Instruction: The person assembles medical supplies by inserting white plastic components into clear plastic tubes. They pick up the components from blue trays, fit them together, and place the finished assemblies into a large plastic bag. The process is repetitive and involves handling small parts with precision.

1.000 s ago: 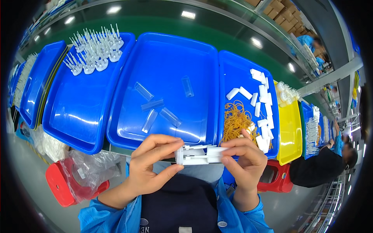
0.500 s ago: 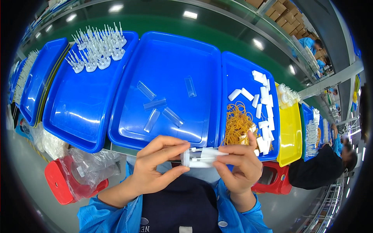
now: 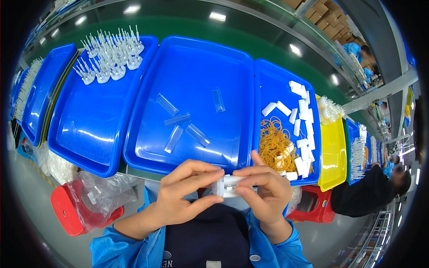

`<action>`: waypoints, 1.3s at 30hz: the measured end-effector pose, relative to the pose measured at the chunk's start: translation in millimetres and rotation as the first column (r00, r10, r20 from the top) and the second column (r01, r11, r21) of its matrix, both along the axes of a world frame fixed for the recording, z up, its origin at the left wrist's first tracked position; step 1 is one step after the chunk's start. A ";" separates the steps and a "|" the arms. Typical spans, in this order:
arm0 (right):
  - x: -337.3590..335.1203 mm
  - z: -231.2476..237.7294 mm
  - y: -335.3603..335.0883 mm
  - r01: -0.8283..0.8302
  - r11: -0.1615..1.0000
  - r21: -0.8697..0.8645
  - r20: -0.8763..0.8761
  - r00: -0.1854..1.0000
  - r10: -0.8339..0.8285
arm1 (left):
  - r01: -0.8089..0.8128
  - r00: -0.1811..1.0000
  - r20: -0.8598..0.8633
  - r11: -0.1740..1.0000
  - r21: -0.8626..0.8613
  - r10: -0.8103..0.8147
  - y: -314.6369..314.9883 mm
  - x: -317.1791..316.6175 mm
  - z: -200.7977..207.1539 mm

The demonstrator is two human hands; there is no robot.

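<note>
Spanning the space between two bare hands, a white assembly [image 3: 227, 188] has its long axis running left to right, nearly level, just on the wearer's side of the middle blue tray [image 3: 192, 67]. Its translucent, flat end faces left; its parallel white bars point right, their far ends hidden by the fingers. The left hand [image 3: 185, 191] pinches the flat end, thumb below and fingertips above, parted only by the piece itself. The right hand [image 3: 266, 193] grasps the bars likewise, thumb below and fingers above, with one finger raised clear of the assembly. In the middle tray lie five clear pieces [image 3: 167, 105], set at differing angles. The blue tray on the right [image 3: 272, 76] contains a tangle of tan rubber bands [image 3: 273, 138] and scattered white blocks [image 3: 296, 127]; the blue tray on the left [image 3: 89, 120] bears clustered parts with upright rods [image 3: 117, 71] at its far end
</note>
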State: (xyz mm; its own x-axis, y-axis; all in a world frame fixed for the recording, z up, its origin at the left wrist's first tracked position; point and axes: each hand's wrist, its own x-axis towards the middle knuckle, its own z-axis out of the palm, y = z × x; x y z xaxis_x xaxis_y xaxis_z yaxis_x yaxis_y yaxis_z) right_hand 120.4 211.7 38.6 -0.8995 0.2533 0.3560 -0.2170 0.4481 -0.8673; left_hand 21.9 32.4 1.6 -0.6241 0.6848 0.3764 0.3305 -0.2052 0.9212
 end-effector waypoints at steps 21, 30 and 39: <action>0.8 -6.7 -2.1 -0.017 1.000 -0.012 -0.078 0.997 0.016 | -0.031 0.996 0.080 0.999 0.039 0.028 0.9 -0.1 -0.1; -4.9 -1.7 3.4 -0.093 0.954 0.285 -0.144 0.980 0.138 | -0.006 1.000 0.001 1.000 -0.014 0.006 1.5 -1.7 1.1; -18.3 9.3 143.7 0.434 0.674 0.598 0.068 0.810 -0.582 | -0.116 0.981 0.159 0.993 0.018 0.112 -2.1 0.0 8.2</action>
State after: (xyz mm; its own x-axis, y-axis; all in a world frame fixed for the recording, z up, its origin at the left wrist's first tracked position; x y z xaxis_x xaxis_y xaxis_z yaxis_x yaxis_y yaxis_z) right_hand 102.1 355.4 47.9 -0.7590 0.5322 0.3750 0.3600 0.8230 -0.4393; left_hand 22.0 30.3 9.8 -0.7506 0.5965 0.2844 0.2041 -0.2000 0.9583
